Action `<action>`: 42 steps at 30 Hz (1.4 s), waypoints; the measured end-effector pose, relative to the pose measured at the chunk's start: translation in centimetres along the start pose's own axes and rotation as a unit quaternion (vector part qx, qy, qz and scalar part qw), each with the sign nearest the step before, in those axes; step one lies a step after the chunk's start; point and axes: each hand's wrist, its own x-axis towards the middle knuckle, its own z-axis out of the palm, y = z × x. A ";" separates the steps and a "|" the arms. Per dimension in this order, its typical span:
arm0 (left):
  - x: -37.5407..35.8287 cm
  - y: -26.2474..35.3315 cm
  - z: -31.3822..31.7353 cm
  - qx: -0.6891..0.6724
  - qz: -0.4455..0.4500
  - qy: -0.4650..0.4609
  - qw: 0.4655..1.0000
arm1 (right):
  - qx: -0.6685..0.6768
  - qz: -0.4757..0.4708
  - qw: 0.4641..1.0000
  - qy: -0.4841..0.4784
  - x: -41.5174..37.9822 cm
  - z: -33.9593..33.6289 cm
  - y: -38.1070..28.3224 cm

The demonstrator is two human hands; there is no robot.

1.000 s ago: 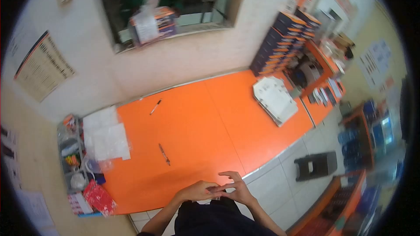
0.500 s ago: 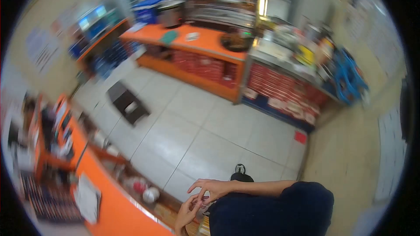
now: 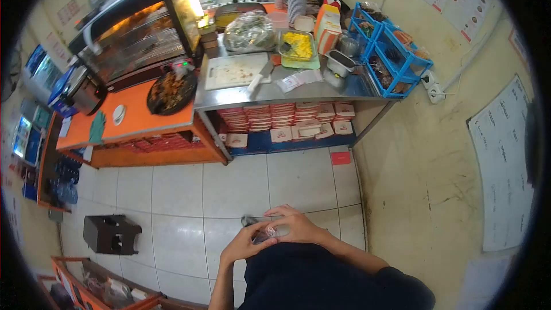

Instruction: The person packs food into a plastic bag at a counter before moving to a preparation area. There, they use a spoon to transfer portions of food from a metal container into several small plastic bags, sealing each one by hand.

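Observation:
My left hand (image 3: pixel 244 243) and my right hand (image 3: pixel 297 227) meet in front of my dark shirt, at the bottom middle. Between them is a small clear plastic piece (image 3: pixel 281 230), with the fingers of both hands curled around it. Its exact kind is hard to make out, since the fingers cover much of it. A shoe (image 3: pixel 248 220) shows on the tiled floor just beyond the hands.
Ahead stands a steel counter (image 3: pixel 229 99) with a cutting board (image 3: pixel 221 74), a knife (image 3: pixel 261 76) and a yellow-food container (image 3: pixel 297 46). Left of it are a lit display case (image 3: pixel 138 37) and a black pan (image 3: pixel 171 93). A dark stool (image 3: pixel 109 233) stands on the floor.
My view has turned right, toward the steel counter, and the orange counter beside me has mostly left the picture. My hands stay together, now with the clear plastic piece between them.

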 end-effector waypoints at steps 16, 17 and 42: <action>48.8 12.9 -23.3 0.083 0.115 -0.116 0.983 | 0.146 0.225 0.727 0.632 17.2 -37.1 30.2; 51.7 14.3 -23.2 0.084 0.111 -0.120 0.983 | 0.151 0.247 0.696 0.657 16.2 -40.2 34.4; 83.7 16.2 -13.0 -0.012 -0.070 -0.035 0.997 | 0.158 0.246 0.820 0.491 24.0 -60.7 49.6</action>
